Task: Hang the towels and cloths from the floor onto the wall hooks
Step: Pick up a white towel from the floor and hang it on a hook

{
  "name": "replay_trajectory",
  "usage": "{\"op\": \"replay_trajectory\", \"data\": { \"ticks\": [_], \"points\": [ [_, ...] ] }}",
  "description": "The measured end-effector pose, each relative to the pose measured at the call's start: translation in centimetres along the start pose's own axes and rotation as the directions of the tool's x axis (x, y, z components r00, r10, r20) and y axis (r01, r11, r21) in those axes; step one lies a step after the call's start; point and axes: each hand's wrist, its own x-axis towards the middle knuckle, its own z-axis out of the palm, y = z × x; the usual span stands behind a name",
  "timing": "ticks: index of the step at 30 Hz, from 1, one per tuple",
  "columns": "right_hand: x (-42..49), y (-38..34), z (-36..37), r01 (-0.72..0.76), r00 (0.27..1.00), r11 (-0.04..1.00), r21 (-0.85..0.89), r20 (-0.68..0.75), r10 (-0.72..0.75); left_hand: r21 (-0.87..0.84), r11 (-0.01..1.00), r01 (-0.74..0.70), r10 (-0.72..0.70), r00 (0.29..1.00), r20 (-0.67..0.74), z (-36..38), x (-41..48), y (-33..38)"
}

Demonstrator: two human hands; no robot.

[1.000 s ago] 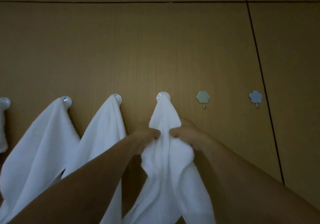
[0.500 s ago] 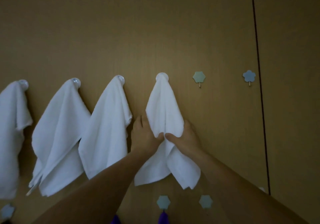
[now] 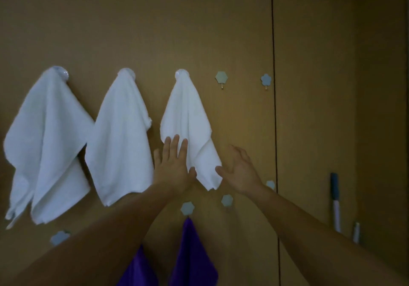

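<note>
Three white towels hang from round white hooks on the brown wall: a left towel [image 3: 46, 144], a middle towel [image 3: 120, 135] and a right towel [image 3: 188, 126] under its hook [image 3: 181, 74]. My left hand [image 3: 174, 163] lies flat with straight fingers against the lower left part of the right towel. My right hand [image 3: 240, 170] is spread open just right of that towel's bottom corner and holds nothing. Two purple cloths [image 3: 191, 257] hang lower down, one from a flower hook [image 3: 187, 208].
Small bare hooks sit to the right of the towels: a hexagon hook [image 3: 221, 77] and a flower hook [image 3: 265, 79]; more pale hooks [image 3: 226, 200] lie in a lower row. A dark seam [image 3: 274, 108] runs down the wall. A blue-handled stick [image 3: 335, 197] leans at the right.
Both hands let go of the right towel, which now hangs free from its hook. The left hand flattened on it, the right hand moved off to the right. The view pulled back and up.
</note>
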Motion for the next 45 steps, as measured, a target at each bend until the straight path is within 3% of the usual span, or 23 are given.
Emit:
{"op": "replay_trajectory", "data": {
  "ticks": [5,8,12,15,23,29,32,37,45],
  "points": [
    [-7.8,-1.7,-1.2,-0.166,0.986,0.971,-0.174,-0.035,0.162,-0.171,0.976,-0.132,0.137,0.99,0.018,1.0,-5.7,1.3],
    [-13.7,-2.5,-2.8,-0.281,0.959,0.916,-0.286,-0.043,0.28,-0.206,0.954,-0.218,0.243,0.965,0.1,1.6,-9.3,2.8],
    [-23.2,-3.6,-6.2,-0.417,0.897,0.796,-0.439,-0.056,0.439,-0.406,0.874,-0.267,0.406,0.861,0.307,0.9,-14.5,8.0],
    [-31.1,-4.3,-9.4,-0.54,0.821,0.68,-0.496,-0.13,0.556,-0.542,0.783,-0.305,0.526,0.79,0.314,-1.1,-18.8,13.7],
    [-55.2,-10.1,-20.1,-0.822,0.488,0.281,-0.496,-0.358,0.796,-0.744,0.509,-0.433,0.818,0.512,0.262,-10.8,-35.1,28.7],
    [-74.9,-18.8,-25.4,-0.936,0.162,-0.033,-0.35,-0.511,0.844,-0.824,0.224,-0.521,0.972,0.177,0.153,-22.0,-51.8,36.4],
    [-82.8,-22.5,-25.9,-0.943,0.011,-0.179,-0.281,-0.563,0.826,-0.857,0.091,-0.507,0.996,0.068,0.065,-26.5,-59.9,38.0],
    [-92.6,-26.6,-24.5,-0.933,-0.221,-0.339,-0.122,-0.548,0.807,-0.851,-0.081,-0.519,0.974,-0.222,0.043,-29.5,-70.5,39.7],
    [-104.9,-28.3,-20.4,-0.822,-0.539,-0.56,0.101,-0.455,0.709,-0.885,-0.186,-0.427,0.86,-0.506,0.063,-27.5,-83.8,43.7]
  ]
}}
